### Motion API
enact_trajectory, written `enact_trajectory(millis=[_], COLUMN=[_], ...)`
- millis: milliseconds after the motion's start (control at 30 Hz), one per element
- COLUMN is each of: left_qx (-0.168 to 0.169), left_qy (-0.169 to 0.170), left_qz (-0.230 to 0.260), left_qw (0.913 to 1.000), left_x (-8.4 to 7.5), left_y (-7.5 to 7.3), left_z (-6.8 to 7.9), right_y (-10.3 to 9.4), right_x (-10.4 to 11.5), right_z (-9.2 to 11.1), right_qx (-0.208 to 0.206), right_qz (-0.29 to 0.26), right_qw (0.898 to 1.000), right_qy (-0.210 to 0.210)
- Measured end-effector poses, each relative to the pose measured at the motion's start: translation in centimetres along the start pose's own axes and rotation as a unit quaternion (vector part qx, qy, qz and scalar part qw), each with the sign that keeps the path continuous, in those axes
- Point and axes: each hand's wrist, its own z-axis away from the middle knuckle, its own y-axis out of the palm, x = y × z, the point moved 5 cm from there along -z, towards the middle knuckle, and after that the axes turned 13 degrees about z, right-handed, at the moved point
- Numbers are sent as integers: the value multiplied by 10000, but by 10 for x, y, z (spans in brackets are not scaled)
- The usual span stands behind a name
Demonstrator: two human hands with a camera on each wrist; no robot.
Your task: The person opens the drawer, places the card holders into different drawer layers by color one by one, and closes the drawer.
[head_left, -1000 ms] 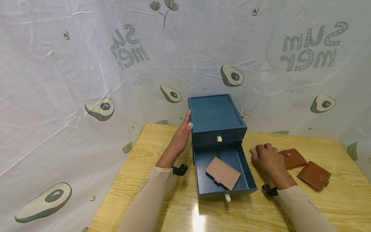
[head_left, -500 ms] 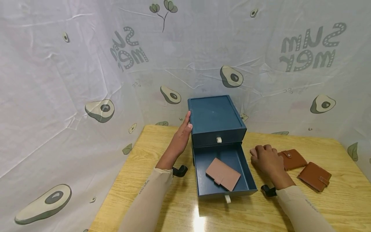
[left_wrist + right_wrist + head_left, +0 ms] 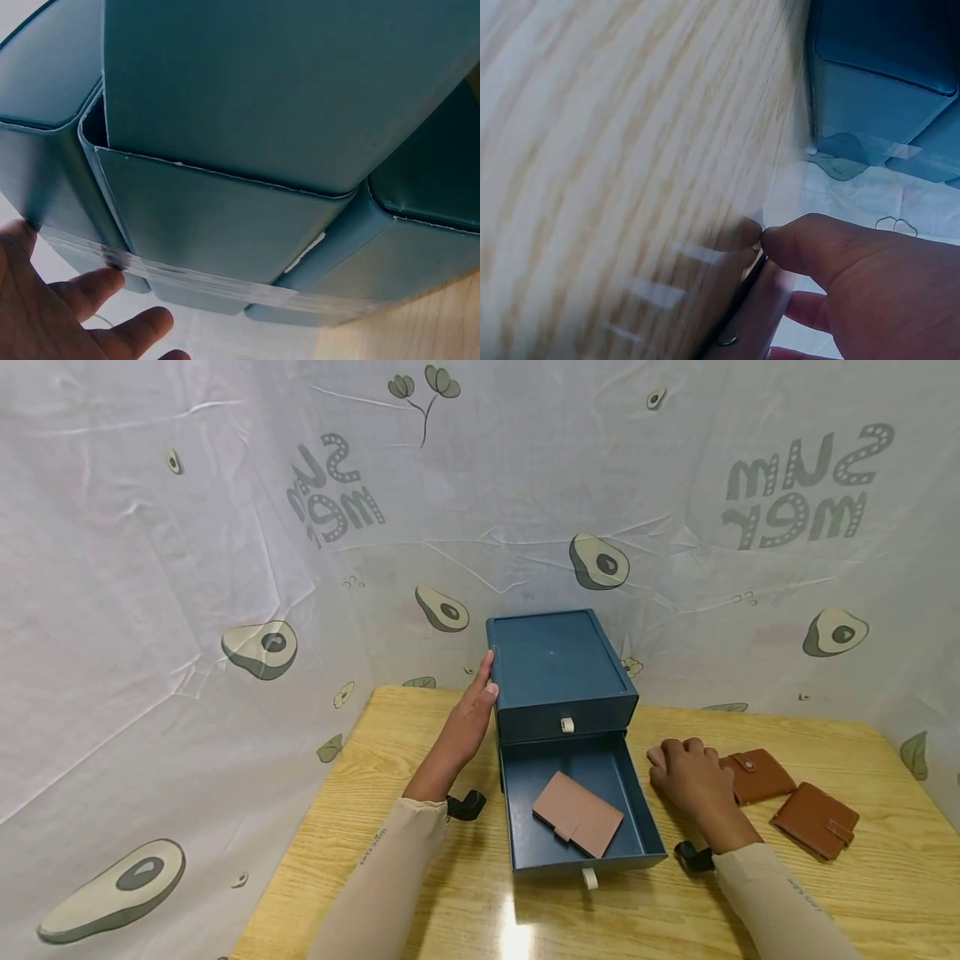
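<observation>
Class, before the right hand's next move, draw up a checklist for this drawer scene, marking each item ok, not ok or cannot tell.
1. Lower drawer pulled out: ok, open beneath the closed upper drawer.
2. Left hand on the blue drawer unit: ok, it touches the left side.
3. Right hand has a grip on the pinkish case: ok, pinched at the edge.
4. That case lifted off the table: cannot tell.
5. Bare floor left in the drawer: ok, around one pink wallet.
6. Space around the right hand free: not ok, a brown wallet lies close by.
</observation>
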Motion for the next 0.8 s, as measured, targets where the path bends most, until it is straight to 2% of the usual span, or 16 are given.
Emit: enact_trajectory(millis=[567,800], left_qx=[-9,25], left_qy=[-56,30], left_qz=[-26,-6], left_qw=[10000,10000], left_x=[-1,-1], left_y=[-1,0], left_z=[1,0], right_y=[0,-2], right_x=[0,0], right_z=[0,2], right_qx=[145,122], right_qz=[-134,-139], right_qw=[9998,9998], right_qy=[93,94])
